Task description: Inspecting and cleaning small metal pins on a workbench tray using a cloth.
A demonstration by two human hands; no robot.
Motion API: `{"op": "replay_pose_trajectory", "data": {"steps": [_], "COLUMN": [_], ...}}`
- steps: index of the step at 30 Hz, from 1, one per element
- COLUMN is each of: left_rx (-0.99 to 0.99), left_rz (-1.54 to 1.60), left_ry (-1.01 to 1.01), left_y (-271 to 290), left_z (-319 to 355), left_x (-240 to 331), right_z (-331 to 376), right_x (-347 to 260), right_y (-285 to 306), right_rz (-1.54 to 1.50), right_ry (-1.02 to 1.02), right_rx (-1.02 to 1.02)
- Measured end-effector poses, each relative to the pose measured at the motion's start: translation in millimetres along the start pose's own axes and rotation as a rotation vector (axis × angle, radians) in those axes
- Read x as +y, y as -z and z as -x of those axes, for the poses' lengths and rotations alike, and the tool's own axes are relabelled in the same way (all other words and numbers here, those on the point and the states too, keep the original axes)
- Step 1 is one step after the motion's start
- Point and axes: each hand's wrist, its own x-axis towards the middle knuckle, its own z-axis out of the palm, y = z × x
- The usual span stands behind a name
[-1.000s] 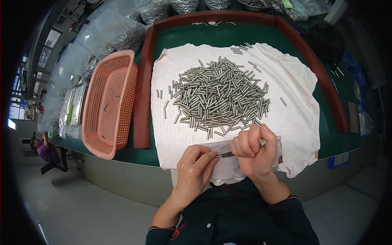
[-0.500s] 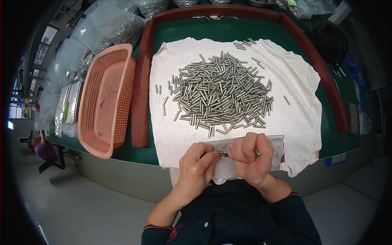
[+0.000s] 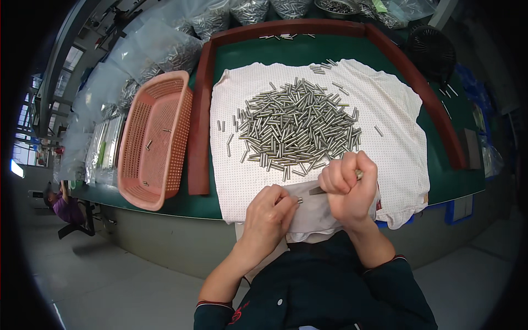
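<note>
— Looking down from our head view, we see our left hand (image 3: pixel 268 213) with its fingers pinched together on one small metal pin (image 3: pixel 300 201), just above the near hem of the white cloth (image 3: pixel 396 137).

— And our right hand (image 3: pixel 347 187)?

— Its fingers are curled shut around a slim metal tool (image 3: pixel 317 191), whose tip points at that pin; another bit of metal shows at the top of the fist. The big pile of pins (image 3: pixel 297 129) lies on the middle of the cloth, just beyond our knuckles.

— What has changed?

— Half a second ago the two hands were nearly touching, tool tip at the pin. Now they sit a little apart, and the right fist has lifted toward the pile. We judge that one pin has just been worked and comes away from the tool.

— Anything beside us?

— A pink basket (image 3: pixel 151 140) with a few pins stands left of the red-brown rim (image 3: pixel 199 137) on the green desk (image 3: pixel 440 181), well apart from our hands.
</note>
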Motion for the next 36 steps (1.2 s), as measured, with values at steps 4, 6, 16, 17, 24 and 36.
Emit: {"op": "replay_pose_trajectory", "data": {"steps": [4,6,16,17,24,36], "left_rx": [-0.04,-0.061,-0.198,-0.138,-0.004,0.036], "left_rz": [-0.136,-0.194,-0.247,-0.112,1.055,1.496], "left_ry": [-0.139,-0.205,-0.237,-0.232,0.6,0.844], "left_y": [1.3,1.4,9.0,9.9,12.0,19.6], "left_z": [-2.1,-4.7,-22.1,-23.1,-4.4,-8.9], "left_x": [-0.6,0.5,1.2,-0.9,-18.7,-28.3], "right_z": [2.1,3.1,1.5,3.1,4.4,3.6], "right_x": [-4.9,-4.3,-6.8,-7.9,-6.4,-7.4], "right_y": [11.4,15.3,14.9,14.9,12.1,13.3], "right_rz": [-0.069,-0.083,-0.121,-0.131,-0.111,-0.132], "right_ry": [-0.016,0.014,0.001,-0.002,0.003,0.002], "right_rx": [0.059,-0.014,0.017,0.026,0.102,0.095]}}
